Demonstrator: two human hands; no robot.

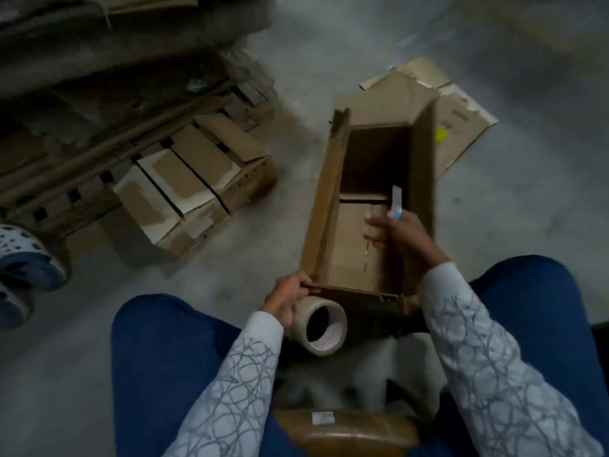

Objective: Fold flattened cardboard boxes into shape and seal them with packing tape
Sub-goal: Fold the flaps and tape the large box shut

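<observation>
The box (321,206) lies open on the floor between our knees. Our left hand (290,295) pinches its near left corner with curled fingers, and the tape (324,326) sits right against the palm. Our right hand (400,237), reaching inside the box, curls round a small cutter (396,202). Flat boxes (184,186) lie stacked to the left

The grey concrete floor (527,219) fills the view. At 9 to 10 o'clock a row of flattened boxes (184,183) lies overlapped on it, with a blurred, dark heap of cardboard (99,47) behind at 11 o'clock. A blue-and-white perforated clog (26,255) sits at the 9 o'clock edge. At 1 o'clock lies a torn cardboard sheet (461,127) with a yellow sticker. The open cardboard box (329,192) overlaps its near edge.
</observation>
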